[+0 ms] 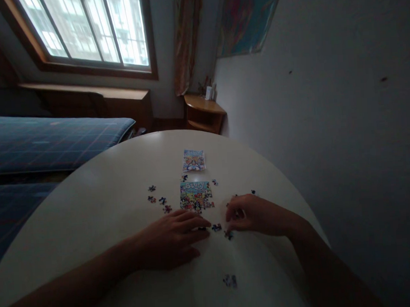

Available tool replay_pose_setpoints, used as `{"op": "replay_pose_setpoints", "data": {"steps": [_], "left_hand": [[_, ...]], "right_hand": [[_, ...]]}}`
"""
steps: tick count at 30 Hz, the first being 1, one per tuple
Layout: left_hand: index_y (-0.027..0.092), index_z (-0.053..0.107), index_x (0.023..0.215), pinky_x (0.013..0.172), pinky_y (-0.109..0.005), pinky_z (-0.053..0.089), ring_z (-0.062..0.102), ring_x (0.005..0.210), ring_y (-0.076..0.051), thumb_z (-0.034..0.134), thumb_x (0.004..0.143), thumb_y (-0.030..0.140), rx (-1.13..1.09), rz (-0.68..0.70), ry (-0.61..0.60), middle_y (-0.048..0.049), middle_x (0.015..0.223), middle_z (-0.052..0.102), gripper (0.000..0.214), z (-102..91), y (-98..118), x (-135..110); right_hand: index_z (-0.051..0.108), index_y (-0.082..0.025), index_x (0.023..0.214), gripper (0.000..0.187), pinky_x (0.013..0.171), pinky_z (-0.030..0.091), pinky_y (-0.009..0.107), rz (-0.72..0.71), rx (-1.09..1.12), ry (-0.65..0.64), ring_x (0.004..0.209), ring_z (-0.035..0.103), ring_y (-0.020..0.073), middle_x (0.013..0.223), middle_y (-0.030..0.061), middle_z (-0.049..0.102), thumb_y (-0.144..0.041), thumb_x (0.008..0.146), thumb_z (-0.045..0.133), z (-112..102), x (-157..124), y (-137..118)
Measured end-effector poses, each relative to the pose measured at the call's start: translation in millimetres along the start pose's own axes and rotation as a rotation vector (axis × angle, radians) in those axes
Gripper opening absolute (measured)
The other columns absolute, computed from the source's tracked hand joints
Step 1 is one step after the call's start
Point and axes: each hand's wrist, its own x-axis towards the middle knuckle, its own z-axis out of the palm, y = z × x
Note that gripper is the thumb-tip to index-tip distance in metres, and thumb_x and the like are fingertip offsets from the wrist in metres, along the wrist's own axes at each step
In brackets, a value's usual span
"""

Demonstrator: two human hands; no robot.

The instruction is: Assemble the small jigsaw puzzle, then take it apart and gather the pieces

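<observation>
My left hand point(173, 240) lies low over the white table, fingers stretched out and slightly spread. A dark puzzle piece point(202, 228) shows by its fingertips. Just beyond is a partly joined jigsaw puzzle point(196, 194) with a colourful picture and an uneven lower right edge. My right hand point(244, 213) is curled to the right of it, thumb and index finger bent close together; what lies between the tips is hidden. Close below its thumb is a puzzle piece point(229, 234), and another puzzle piece point(216, 227) lies between the hands.
Behind the puzzle lies a picture sheet point(193, 160). Several loose pieces point(162, 200) are at left, and a small cluster point(230, 281) lies near the front. The round table point(123, 176) stands by a wall point(327, 119); a bed point(53, 138) is at left.
</observation>
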Motion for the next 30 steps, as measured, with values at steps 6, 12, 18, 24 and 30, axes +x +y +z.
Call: {"op": "replay_pose_setpoints", "data": {"steps": [6, 12, 18, 24, 30], "left_hand": [[0.021, 0.032, 0.148, 0.119, -0.044, 0.023, 0.038, 0.138, -0.027, 0.056, 0.090, 0.040, -0.097, -0.004, -0.119, -0.0067, 0.151, 0.042, 0.065, 2.2, 6.9, 3.7], [0.021, 0.035, 0.147, 0.119, -0.043, 0.022, 0.038, 0.137, -0.028, 0.056, 0.089, 0.042, -0.113, -0.012, -0.111, -0.0062, 0.147, 0.046, 0.065, 3.1, 4.1, 2.6], [0.022, 0.038, 0.146, 0.116, -0.042, 0.027, 0.041, 0.134, -0.028, 0.059, 0.087, 0.042, -0.108, -0.010, -0.094, -0.0055, 0.145, 0.049, 0.065, 4.1, 4.3, 4.4], [0.020, 0.038, 0.146, 0.117, -0.042, 0.026, 0.040, 0.134, -0.027, 0.059, 0.087, 0.043, -0.103, -0.023, -0.135, -0.0045, 0.147, 0.047, 0.067, 4.3, 4.6, 5.0], [0.020, 0.038, 0.146, 0.117, -0.041, 0.026, 0.039, 0.135, -0.027, 0.057, 0.087, 0.042, -0.112, -0.017, -0.134, -0.0054, 0.147, 0.047, 0.066, 2.0, 5.2, 4.9]], "right_hand": [[0.071, -0.019, 0.090, 0.021, 0.058, 0.038, 0.022, 0.077, -0.018, -0.139, 0.067, 0.059, 0.0115, 0.076, -0.0016, 0.066, -0.027, 0.071, 0.078, 5.4, -3.7, -3.3], [0.070, -0.019, 0.082, 0.021, 0.058, 0.034, 0.023, 0.138, -0.135, -0.060, 0.065, 0.057, 0.0124, 0.073, -0.0008, 0.066, -0.036, 0.072, 0.078, 6.2, -12.5, -17.7], [0.074, -0.021, 0.078, 0.022, 0.059, 0.035, 0.025, 0.075, -0.174, -0.173, 0.069, 0.060, 0.0156, 0.075, 0.0009, 0.069, -0.035, 0.064, 0.083, 23.7, -19.0, -51.5], [0.075, -0.021, 0.080, 0.009, 0.062, 0.038, 0.024, 0.111, -0.163, -0.222, 0.071, 0.063, 0.0154, 0.077, 0.0017, 0.072, -0.023, 0.071, 0.078, 20.4, -16.7, -54.2], [0.074, -0.019, 0.085, 0.008, 0.064, 0.039, 0.024, 0.156, -0.131, -0.101, 0.072, 0.062, 0.0146, 0.081, 0.0025, 0.072, -0.021, 0.078, 0.070, 6.2, -12.1, -20.9]]}}
